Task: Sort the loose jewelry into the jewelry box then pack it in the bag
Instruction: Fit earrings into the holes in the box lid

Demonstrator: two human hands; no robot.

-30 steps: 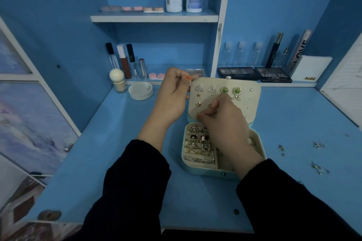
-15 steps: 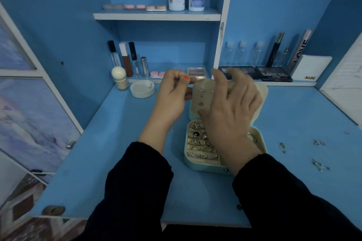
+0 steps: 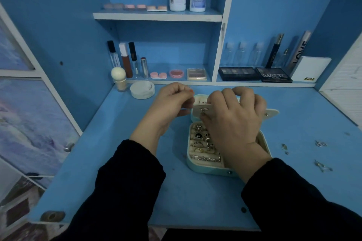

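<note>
An open mint jewelry box (image 3: pixel 207 168) sits on the blue desk, with several rings in its cream slots (image 3: pixel 201 143). My right hand (image 3: pixel 235 121) hangs over the box, its fingers curled round the top edge of the cream earring panel (image 3: pixel 201 109) in the lid. One earring shows on that panel; the rest is hidden by the hand. My left hand (image 3: pixel 170 105) is beside the lid's left edge with fingers curled and thumb against forefinger; I see nothing between them. Loose jewelry pieces (image 3: pixel 322 166) lie on the desk to the right. No bag is in view.
More small loose pieces lie at the right (image 3: pixel 320 144) (image 3: pixel 284 146). A round white compact (image 3: pixel 142 89) and a cream-topped jar (image 3: pixel 119 79) stand behind my left hand. Cosmetics, palettes (image 3: pixel 274 75) and bottles fill the shelves at the back. The desk's front edge is near my sleeves.
My right hand rose from the earring panel's face to its top edge and curled over it. The panel now tilts forward, hiding the earrings. My left hand moved slightly away from the lid.
</note>
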